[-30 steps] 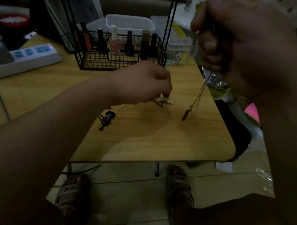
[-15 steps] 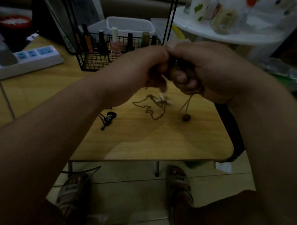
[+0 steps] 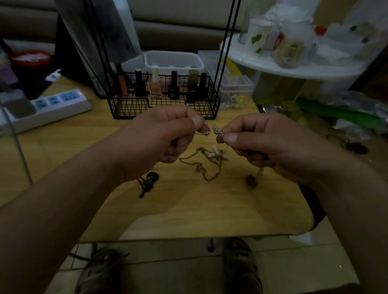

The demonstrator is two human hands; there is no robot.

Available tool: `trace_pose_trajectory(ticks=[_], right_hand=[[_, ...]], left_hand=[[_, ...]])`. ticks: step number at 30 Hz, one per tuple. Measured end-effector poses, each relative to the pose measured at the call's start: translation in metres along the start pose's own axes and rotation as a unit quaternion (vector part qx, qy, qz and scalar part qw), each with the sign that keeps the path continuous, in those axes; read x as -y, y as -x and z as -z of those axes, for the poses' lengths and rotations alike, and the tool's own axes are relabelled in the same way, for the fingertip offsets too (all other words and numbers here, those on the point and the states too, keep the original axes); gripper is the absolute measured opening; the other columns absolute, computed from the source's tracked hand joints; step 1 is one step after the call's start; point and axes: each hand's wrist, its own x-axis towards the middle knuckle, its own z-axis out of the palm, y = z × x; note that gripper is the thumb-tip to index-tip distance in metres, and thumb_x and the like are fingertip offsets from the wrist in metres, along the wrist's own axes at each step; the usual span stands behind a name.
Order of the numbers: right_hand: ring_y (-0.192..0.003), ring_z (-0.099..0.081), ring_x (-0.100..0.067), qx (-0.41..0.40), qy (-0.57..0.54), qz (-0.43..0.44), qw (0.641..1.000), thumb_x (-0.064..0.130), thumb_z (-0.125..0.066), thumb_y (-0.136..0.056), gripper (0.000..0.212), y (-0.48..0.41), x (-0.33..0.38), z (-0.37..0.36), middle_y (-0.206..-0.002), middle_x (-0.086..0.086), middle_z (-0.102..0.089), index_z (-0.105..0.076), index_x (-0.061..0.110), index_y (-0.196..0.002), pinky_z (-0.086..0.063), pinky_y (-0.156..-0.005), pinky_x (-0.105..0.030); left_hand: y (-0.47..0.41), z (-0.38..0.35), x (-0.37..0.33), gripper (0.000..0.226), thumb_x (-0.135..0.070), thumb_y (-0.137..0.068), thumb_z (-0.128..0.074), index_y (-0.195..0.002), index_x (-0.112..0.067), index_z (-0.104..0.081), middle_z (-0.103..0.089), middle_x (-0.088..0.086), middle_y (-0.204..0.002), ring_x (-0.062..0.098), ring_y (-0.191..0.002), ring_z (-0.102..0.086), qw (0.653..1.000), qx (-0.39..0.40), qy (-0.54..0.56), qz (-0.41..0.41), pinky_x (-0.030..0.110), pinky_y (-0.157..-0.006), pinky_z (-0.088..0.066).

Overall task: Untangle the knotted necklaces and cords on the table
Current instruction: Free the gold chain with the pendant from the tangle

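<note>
Above the wooden table [image 3: 191,213] my left hand [image 3: 166,136] and my right hand [image 3: 261,142] each pinch one side of a silver chain necklace [image 3: 210,129]. A tight knot [image 3: 216,131] sits between the fingertips. The chain's dark brown pendant [image 3: 251,180] hangs below my right hand, just over the table. A thin gold chain with white petal-shaped charms [image 3: 208,161] lies loose on the table under my hands. A black cord with a dark pendant [image 3: 148,182] lies to its left.
A black wire basket [image 3: 165,104] of nail polish bottles stands behind my hands. A white power strip [image 3: 48,108] lies at the back left. Plastic boxes and a cluttered white shelf [image 3: 295,66] sit at the right. My sandalled feet show below the table's front edge.
My right hand came down from high on the right to meet my left. The two hands then drew slightly apart, and the chain's knot now shows stretched between them.
</note>
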Motion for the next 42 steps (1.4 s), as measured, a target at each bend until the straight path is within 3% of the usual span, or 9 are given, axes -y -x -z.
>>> trace_pose_trajectory(ticks=[4, 12, 15, 19, 24, 28, 33, 36, 42], right_hand=[[-0.047, -0.034, -0.008, -0.017, 0.004, 0.010, 1.000, 0.030, -0.070, -0.081, 0.027, 0.001, 0.001, -0.003, -0.063, -0.003, -0.049, -0.074, 0.008, -0.096, -0.026, -0.043, -0.019], [-0.046, -0.029, -0.009, -0.018, -0.043, -0.043, 0.998, 0.026, -0.054, -0.103, 0.025, 0.003, -0.007, 0.011, -0.062, -0.003, -0.049, -0.069, 0.009, -0.092, -0.016, -0.045, -0.025], [-0.046, -0.032, -0.009, -0.008, -0.033, -0.065, 0.997, 0.030, -0.055, -0.100, 0.029, 0.003, -0.009, 0.013, -0.062, -0.004, -0.050, -0.072, 0.009, -0.092, -0.020, -0.044, -0.023], [-0.051, -0.040, -0.014, 0.033, 0.015, -0.074, 0.997, 0.044, -0.062, -0.086, 0.037, 0.004, -0.008, 0.012, -0.065, -0.006, -0.055, -0.079, 0.014, -0.098, -0.031, -0.048, -0.025], [-0.072, -0.065, -0.022, 0.113, 0.035, -0.086, 0.989, 0.037, -0.068, -0.085, 0.042, 0.002, -0.007, -0.007, -0.091, -0.011, -0.074, -0.067, 0.014, -0.121, -0.048, -0.062, -0.031], [-0.091, -0.072, -0.027, 0.127, 0.000, -0.066, 0.990, 0.018, -0.068, -0.093, 0.040, -0.004, -0.013, -0.022, -0.109, -0.016, -0.075, -0.059, 0.018, -0.132, -0.056, -0.075, -0.034], [-0.093, -0.069, -0.028, 0.087, -0.042, -0.017, 0.995, 0.018, -0.071, -0.089, 0.020, -0.007, -0.017, -0.018, -0.097, -0.012, -0.072, -0.069, 0.009, -0.107, -0.054, -0.081, -0.037], [-0.090, -0.069, -0.030, 0.083, -0.040, 0.017, 0.996, 0.017, -0.070, -0.090, 0.005, -0.006, -0.017, -0.011, -0.091, -0.013, -0.073, -0.074, 0.017, -0.093, -0.052, -0.084, -0.039], [-0.078, -0.068, -0.025, 0.077, -0.128, 0.014, 0.989, 0.011, -0.056, -0.095, 0.016, -0.004, -0.008, -0.005, -0.085, -0.013, -0.069, -0.070, 0.005, -0.101, -0.059, -0.070, -0.033]], left_hand=[[0.002, -0.004, 0.000, 0.019, -0.029, -0.100, -0.059, -0.089, -0.014, -0.062, -0.055, 0.003, -0.074, 0.013, -0.060, -0.043, 1.000, -0.019, 0.009, -0.001, 0.025, -0.051, -0.038], [0.004, 0.003, -0.004, 0.029, -0.038, -0.098, -0.056, -0.075, -0.021, -0.054, -0.054, -0.001, -0.078, 0.010, -0.064, -0.045, 0.987, -0.011, 0.159, 0.005, 0.021, -0.055, -0.041], [0.003, 0.005, -0.005, 0.028, -0.034, -0.102, -0.053, -0.078, -0.021, -0.058, -0.058, -0.002, -0.083, 0.011, -0.071, -0.051, 0.979, -0.001, 0.202, -0.009, 0.024, -0.062, -0.046], [0.001, 0.004, -0.006, 0.034, -0.035, -0.105, -0.047, -0.078, -0.018, -0.060, -0.064, 0.000, -0.087, 0.014, -0.082, -0.059, 0.983, -0.011, 0.180, -0.021, 0.028, -0.071, -0.049], [-0.003, -0.006, -0.007, 0.034, -0.031, -0.104, -0.043, -0.080, -0.016, -0.062, -0.070, 0.003, -0.092, 0.020, -0.094, -0.063, 0.985, 0.026, 0.165, -0.036, 0.033, -0.079, -0.049], [-0.007, -0.009, -0.006, 0.033, -0.029, -0.098, -0.039, -0.085, -0.011, -0.064, -0.070, 0.010, -0.099, 0.024, -0.095, -0.062, 0.983, 0.066, 0.171, -0.029, 0.038, -0.079, -0.047], [-0.008, -0.007, -0.002, 0.034, -0.029, -0.091, -0.039, -0.085, -0.012, -0.069, -0.066, 0.013, -0.103, 0.023, -0.089, -0.057, 0.986, 0.088, 0.141, -0.032, 0.034, -0.072, -0.045], [-0.007, -0.003, 0.002, 0.030, -0.032, -0.092, -0.044, -0.083, -0.014, -0.067, -0.060, 0.010, -0.102, 0.023, -0.093, -0.054, 0.991, 0.070, 0.114, -0.018, 0.035, -0.076, -0.043], [-0.005, -0.002, 0.003, 0.028, -0.031, -0.100, -0.051, -0.079, -0.016, -0.062, -0.059, 0.003, -0.077, 0.021, -0.089, -0.061, 0.992, 0.014, 0.123, -0.017, 0.039, -0.087, -0.045]])
